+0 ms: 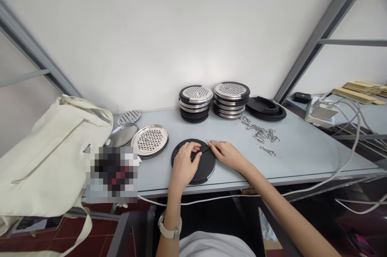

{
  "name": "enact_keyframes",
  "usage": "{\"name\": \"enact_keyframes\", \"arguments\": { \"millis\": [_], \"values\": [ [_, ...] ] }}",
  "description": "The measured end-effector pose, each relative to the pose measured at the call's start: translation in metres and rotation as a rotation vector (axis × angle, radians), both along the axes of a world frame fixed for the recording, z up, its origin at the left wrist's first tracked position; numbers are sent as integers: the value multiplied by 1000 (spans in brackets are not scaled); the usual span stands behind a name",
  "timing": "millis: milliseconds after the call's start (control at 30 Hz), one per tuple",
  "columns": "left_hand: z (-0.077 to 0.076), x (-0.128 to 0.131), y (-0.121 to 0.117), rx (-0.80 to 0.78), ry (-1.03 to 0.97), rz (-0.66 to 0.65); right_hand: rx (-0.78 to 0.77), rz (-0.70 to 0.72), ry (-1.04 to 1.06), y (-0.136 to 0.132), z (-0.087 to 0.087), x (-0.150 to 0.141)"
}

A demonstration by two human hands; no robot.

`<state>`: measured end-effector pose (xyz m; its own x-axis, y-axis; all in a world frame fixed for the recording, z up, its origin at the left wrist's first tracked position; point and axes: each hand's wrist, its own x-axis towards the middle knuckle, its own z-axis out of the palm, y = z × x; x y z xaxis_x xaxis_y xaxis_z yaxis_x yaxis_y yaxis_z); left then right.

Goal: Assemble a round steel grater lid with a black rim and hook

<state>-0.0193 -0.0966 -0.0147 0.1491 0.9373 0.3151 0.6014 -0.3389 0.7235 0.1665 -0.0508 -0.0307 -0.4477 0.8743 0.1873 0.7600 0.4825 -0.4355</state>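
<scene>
A black round disc point(204, 171) with a raised rim and a thin metal edge lies flat near the table's front edge. My left hand point(185, 165) rests on its left part, fingers bent and thumb held apart, with nothing visible in it. At the disc's upper right edge, my right hand point(226, 154) pinches with thumb and forefinger; a small silvery bit shows at the fingertips, too small to name. A thin dark line runs across the disc toward that pinch. Loose metal snap hooks point(259, 131) lie to the right, with a single snap hook point(267, 151) closer to me.
Two stacks of perforated metal grater discs and black rings, a left stack point(196, 104) and a right stack point(231, 100), stand by the wall. Black lids point(266, 108) lie beside them. Left are grater plates point(150, 141) and a cream bag point(51, 160). A white cable point(338, 172) crosses the front edge.
</scene>
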Motion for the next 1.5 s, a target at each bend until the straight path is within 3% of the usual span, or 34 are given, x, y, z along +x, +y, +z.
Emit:
{"name": "enact_keyframes", "arguments": {
  "millis": [633,1033,1500],
  "values": [
    [1,0,0,-11,8,-4,29,43,12,0,-1,2],
    [-1,5,4,6,36,45,-34,70,20,5,-1,4],
    [2,5,2,-21,16,3,-95,36,84,2,1,8]
  ]
}}
